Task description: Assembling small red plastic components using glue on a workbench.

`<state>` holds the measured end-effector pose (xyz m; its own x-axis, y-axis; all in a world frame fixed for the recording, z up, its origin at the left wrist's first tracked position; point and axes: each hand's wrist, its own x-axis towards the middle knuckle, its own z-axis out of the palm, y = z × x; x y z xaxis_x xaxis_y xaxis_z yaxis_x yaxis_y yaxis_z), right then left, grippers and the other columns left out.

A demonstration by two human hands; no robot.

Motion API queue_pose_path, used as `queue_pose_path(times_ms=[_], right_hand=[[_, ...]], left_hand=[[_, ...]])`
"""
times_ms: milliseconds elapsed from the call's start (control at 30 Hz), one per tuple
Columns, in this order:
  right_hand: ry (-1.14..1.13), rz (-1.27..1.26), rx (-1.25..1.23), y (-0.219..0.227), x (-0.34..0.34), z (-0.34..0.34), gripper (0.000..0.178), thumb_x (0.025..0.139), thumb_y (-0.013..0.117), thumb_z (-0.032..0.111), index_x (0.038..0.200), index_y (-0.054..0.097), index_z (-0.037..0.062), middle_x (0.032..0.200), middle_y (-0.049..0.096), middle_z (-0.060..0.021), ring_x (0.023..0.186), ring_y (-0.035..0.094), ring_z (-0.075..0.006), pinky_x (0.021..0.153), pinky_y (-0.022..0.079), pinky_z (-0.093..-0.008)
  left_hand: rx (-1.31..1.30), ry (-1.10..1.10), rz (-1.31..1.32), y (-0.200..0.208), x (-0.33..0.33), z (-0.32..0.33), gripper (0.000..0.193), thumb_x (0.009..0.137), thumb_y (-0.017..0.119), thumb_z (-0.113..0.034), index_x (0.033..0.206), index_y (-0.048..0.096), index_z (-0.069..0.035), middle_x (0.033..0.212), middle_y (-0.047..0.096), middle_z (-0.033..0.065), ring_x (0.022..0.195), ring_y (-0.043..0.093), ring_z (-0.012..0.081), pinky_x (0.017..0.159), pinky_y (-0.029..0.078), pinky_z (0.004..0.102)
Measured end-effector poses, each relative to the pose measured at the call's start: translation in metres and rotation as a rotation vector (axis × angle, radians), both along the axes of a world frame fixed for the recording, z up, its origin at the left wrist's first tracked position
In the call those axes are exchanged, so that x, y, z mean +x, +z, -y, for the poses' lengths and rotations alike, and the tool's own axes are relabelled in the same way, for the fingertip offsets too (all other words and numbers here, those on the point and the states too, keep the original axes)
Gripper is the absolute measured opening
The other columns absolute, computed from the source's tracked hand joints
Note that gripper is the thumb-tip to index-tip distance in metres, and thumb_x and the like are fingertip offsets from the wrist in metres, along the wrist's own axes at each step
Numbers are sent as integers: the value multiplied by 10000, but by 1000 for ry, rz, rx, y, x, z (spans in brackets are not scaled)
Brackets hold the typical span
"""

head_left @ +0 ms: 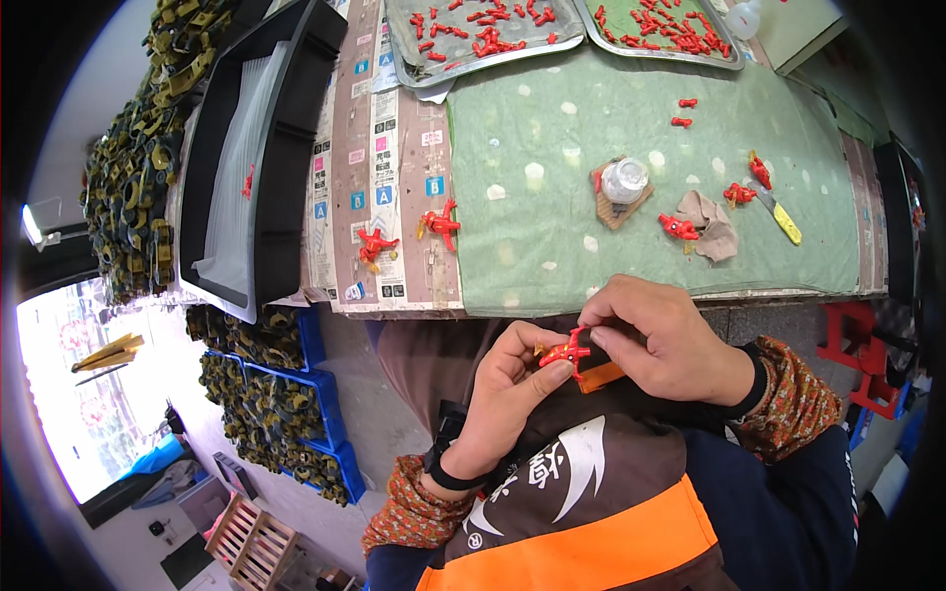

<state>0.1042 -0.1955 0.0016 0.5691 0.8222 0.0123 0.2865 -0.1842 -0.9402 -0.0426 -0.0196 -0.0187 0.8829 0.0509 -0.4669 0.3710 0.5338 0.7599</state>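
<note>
Just off the table's near edge, a small red toy figure [560, 357] with a yellowish part at one end is held between my hands. My left hand [505, 386] pinches its body between thumb and fingers. With closed fingertips, my right hand [652, 340] grips the figure's upper right end, partly hiding it. On the green cloth [532, 236] beyond, another red figure [678, 228] lies against a crumpled beige rag [711, 227]. Two more, a red figure [737, 194] and a red figure [759, 169], lie by a yellow-handled knife [785, 222].
A clear jar [625, 181] stands on cardboard. Two metal trays [493, 65] of red parts sit at the back. Left on the table are red figures [375, 246] and a black crate [281, 148]. Blue crates [330, 404] of dark olive parts stand below; a red stool [855, 360] is right.
</note>
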Motion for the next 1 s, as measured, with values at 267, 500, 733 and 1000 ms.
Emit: queue_pose_path(times_ms=[267, 500, 733, 1000], right_hand=[[-13, -23, 29, 0, -1, -4, 148, 866, 658, -14, 1002, 609, 17, 894, 634, -133, 750, 642, -309, 661, 508, -387], [34, 70, 26, 0, 0, -8, 173, 869, 666, -12, 1031, 618, 26, 905, 637, -124, 757, 645, -310, 665, 511, -385], [-88, 99, 45, 16, 14, -1, 201, 870, 662, -28, 1064, 639, 18, 899, 627, -127, 754, 640, -291, 664, 510, -377], [-365, 464, -189, 19, 46, 34, 145, 863, 651, -63, 995, 625, -10, 843, 594, -149, 712, 605, -316, 637, 471, -391]], left_hand=[[78, 13, 37, -2, -1, 2, 228, 986, 684, -10, 1190, 585, -13, 1147, 648, 37, 1054, 620, 81, 962, 496, 249], [145, 28, 64, 1, 1, 3, 237, 980, 689, -6, 1193, 584, -7, 1134, 654, 39, 1075, 625, 84, 973, 495, 252], [841, 142, 167, 11, 23, -24, 240, 885, 764, -7, 1106, 673, -29, 1005, 649, 69, 889, 605, 150, 786, 498, 287], [1658, 216, 224, 7, 48, -99, 192, 865, 753, -44, 1044, 686, -25, 999, 636, 96, 978, 586, 254, 922, 438, 368]])
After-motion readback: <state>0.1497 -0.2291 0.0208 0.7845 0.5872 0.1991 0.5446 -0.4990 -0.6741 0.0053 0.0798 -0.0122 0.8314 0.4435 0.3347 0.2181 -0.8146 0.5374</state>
